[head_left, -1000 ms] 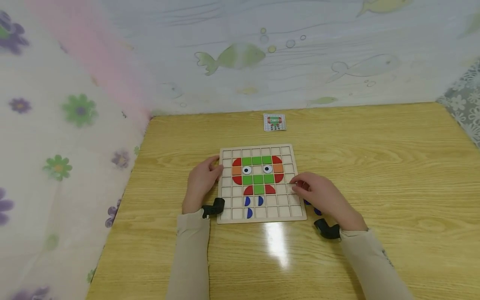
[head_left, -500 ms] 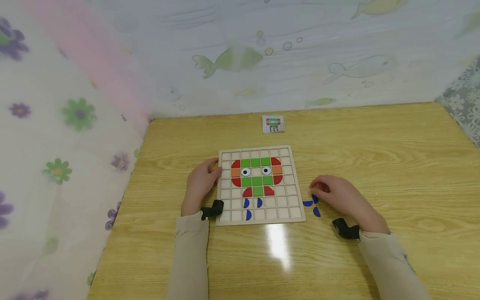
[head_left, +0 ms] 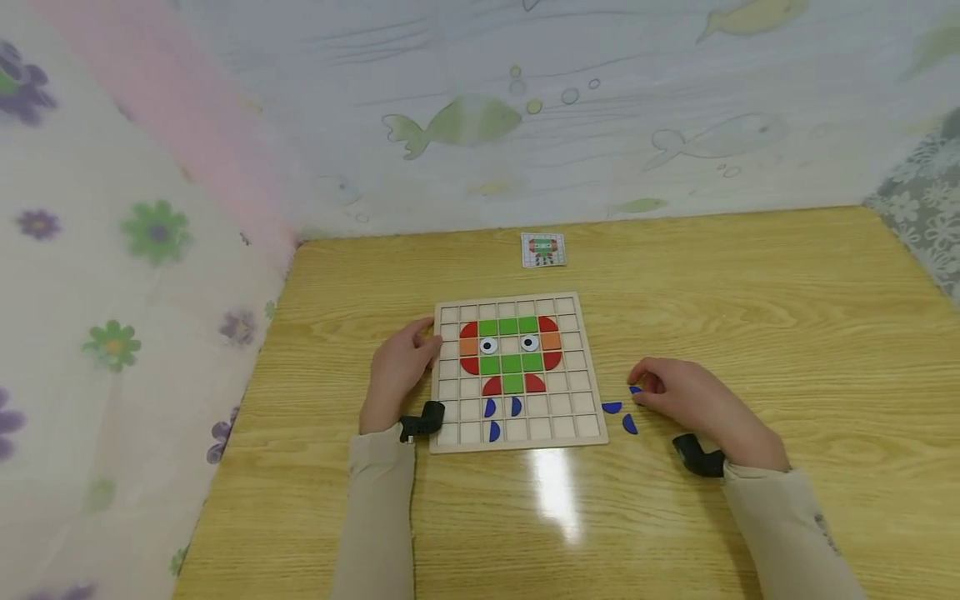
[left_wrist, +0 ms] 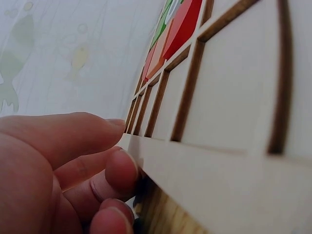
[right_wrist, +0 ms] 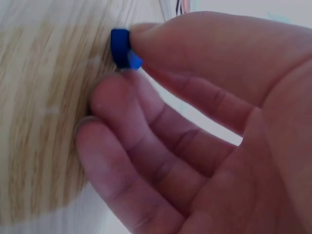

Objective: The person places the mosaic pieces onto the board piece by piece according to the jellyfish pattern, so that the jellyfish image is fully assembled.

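Observation:
A wooden grid board point(head_left: 576, 417) lies on the table, bearing a red, green and orange figure with two eyes point(head_left: 510, 343) and three blue half-moon pieces point(head_left: 491, 407) below it. My left hand point(head_left: 433, 343) holds the board's left edge; in the left wrist view its thumb lies at the rim point(left_wrist: 204, 165) and the curled fingers point(left_wrist: 119, 170) press the side. To the right of the board, my right hand point(head_left: 639, 392) pinches a blue half-moon piece point(right_wrist: 121, 48) on the tabletop. Two more blue pieces point(head_left: 612, 407) point(head_left: 630, 424) lie beside it.
A small pattern card point(head_left: 543, 249) lies beyond the board near the table's far edge. The yellow wooden table point(head_left: 787, 317) is bounded by fish-print cloth at the back and flowered cloth on the left. Black wrist cameras point(head_left: 697, 457) sit at both cuffs.
My right hand left the board's right edge, moved right onto the table and took hold of a loose blue piece. The left hand has stayed at the board's edge.

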Tool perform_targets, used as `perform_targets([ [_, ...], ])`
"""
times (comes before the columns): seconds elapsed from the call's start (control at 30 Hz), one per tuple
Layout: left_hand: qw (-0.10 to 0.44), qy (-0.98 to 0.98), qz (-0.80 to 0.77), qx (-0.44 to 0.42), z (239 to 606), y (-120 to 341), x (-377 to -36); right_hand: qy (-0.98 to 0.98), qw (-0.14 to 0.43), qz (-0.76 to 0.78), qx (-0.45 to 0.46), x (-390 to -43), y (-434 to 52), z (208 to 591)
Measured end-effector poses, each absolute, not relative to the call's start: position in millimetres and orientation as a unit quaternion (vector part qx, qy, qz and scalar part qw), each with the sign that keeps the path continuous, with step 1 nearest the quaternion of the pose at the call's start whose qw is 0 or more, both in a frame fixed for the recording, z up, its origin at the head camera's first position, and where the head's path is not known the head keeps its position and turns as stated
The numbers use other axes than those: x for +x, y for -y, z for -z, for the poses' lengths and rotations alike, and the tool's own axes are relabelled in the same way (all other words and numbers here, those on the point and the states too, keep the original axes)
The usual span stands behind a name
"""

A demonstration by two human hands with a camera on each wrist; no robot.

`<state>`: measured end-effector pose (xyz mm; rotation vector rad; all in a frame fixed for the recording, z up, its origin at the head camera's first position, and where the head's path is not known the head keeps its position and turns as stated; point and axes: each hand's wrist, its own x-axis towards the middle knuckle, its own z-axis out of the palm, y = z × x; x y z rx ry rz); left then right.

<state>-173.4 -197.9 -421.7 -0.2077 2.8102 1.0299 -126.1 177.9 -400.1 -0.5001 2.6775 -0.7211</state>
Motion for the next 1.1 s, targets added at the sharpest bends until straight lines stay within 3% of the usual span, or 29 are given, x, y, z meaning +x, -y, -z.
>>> perform_targets([
  [0.43,0.094,-0.934,-0.336,-0.079,424.7,198.4,-169.0,-0.957,0.12,0.182,-0.192,-122.1,-167.2,402.4],
  [0.73,0.085,-0.947,-0.309,-0.033,418.0,193.0,-173.6,-0.962,0.103,0.174,-0.181,-119.6,-167.6,399.9],
  [1.1,0.072,-0.958,-0.274,-0.037,415.4,192.2,-172.1,-0.959,0.1,0.177,-0.196,-125.2,-161.1,403.8],
])
